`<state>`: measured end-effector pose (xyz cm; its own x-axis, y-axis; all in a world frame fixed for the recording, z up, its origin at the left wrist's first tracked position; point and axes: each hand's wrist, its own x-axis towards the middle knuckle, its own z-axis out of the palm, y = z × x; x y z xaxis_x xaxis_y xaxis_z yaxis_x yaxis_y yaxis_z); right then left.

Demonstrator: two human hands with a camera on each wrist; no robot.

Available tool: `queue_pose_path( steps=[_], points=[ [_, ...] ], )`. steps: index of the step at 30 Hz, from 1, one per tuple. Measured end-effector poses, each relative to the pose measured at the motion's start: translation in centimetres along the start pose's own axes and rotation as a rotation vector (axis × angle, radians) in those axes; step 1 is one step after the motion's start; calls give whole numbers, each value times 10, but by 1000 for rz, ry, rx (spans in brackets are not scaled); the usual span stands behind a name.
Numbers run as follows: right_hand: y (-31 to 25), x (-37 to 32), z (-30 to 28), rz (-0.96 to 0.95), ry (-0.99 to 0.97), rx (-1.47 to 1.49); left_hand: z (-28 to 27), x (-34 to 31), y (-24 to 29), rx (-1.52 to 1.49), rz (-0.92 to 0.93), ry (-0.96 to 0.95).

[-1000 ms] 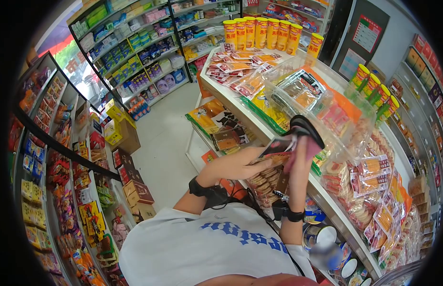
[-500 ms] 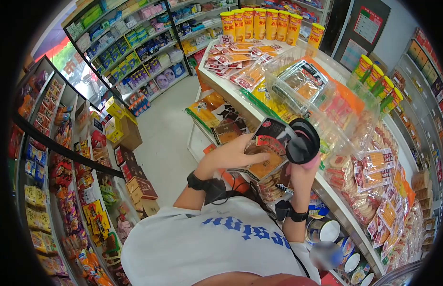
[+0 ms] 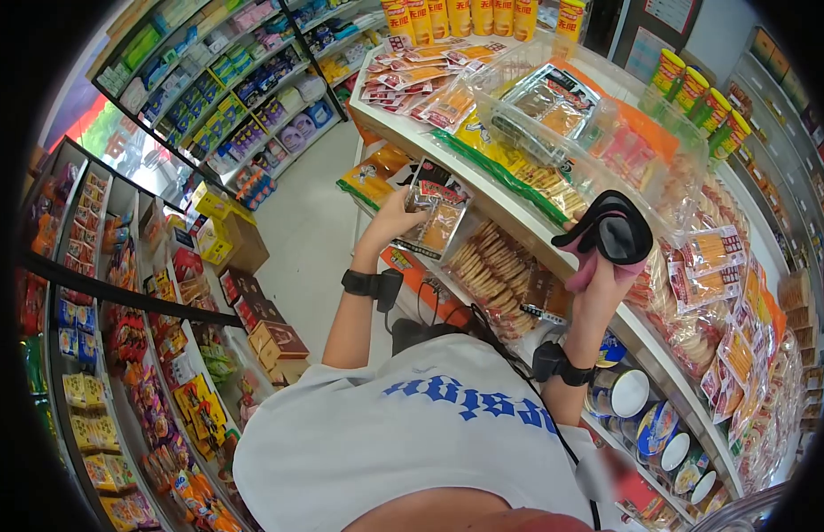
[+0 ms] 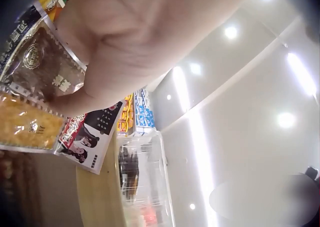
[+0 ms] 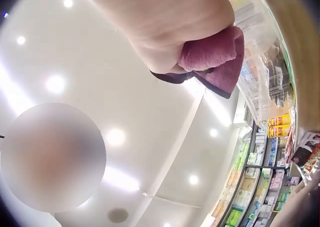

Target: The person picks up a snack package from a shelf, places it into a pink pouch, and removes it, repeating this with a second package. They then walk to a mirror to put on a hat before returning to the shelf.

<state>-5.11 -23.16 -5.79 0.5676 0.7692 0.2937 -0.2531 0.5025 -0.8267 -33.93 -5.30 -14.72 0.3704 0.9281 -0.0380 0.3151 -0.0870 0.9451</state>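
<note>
My left hand (image 3: 392,222) holds a flat snack packet (image 3: 443,223), black at the ends with clear windows over brown and golden food, above the lower shelf at the counter's front. In the left wrist view the thumb lies across the packet's face (image 4: 27,122); the other fingers are mostly hidden. At the counter's edge my right hand (image 3: 602,291) grips a pink cloth (image 3: 582,269) beneath a black rounded piece with a glossy dark face (image 3: 623,238). From the right wrist, the cloth (image 5: 220,57) shows dark edging, and the fingers are largely hidden.
Clear plastic trays (image 3: 540,120) and bagged snacks stand on the white counter (image 3: 403,133), with yellow canisters (image 3: 483,18) behind. Below are round biscuits (image 3: 492,266), another dark packet (image 3: 543,294) and tubs (image 3: 620,392). Boxes (image 3: 261,310) line the aisle at left, beside stocked shelves.
My left hand has moved left with the packet, away from my right hand and over the lower shelf. My right hand has shifted right with the cloth and black piece.
</note>
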Motion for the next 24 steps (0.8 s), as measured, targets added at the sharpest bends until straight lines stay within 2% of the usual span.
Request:
queue_pose_path(
  steps=[2, 3, 6, 7, 9, 10, 11, 14, 15, 17, 21, 24],
  points=[
    [0, 0, 0, 6, -11, -18, 3, 15, -17, 56, 71, 38],
    [-1, -1, 1, -5, -25, -15, 3, 24, -23, 26, 24, 22],
    [0, -3, -2, -10, -23, -33, 8, 50, -51, 272, 194, 153],
    [-1, -3, -2, -11, -19, -35, 8, 60, -65, 283, 176, 140],
    [-1, -4, -2, -12, -13, -30, 19, 71, -116, 597, 113, 181],
    [-2, -4, -2, -17, -10, -23, 23, 71, -118, 756, 86, 201],
    [-2, -4, -2, -22, -8, -23, 24, 66, -122, 653, 24, 91],
    [-4, -5, -4, -29, 8, -20, 30, 62, -187, 773, 179, 88],
    [-4, -4, -5, -32, 16, -10, 31, 61, -193, 906, 132, 45],
    [-3, -5, -7, -27, 23, 6, 34, 58, -206, 871, 79, 66],
    [1, -2, -11, -10, 23, 1, 37, 46, -166, 1014, 14, 145],
    [0, -1, -12, -3, 38, -27, 22, 31, -94, 590, 178, -111]
  ],
)
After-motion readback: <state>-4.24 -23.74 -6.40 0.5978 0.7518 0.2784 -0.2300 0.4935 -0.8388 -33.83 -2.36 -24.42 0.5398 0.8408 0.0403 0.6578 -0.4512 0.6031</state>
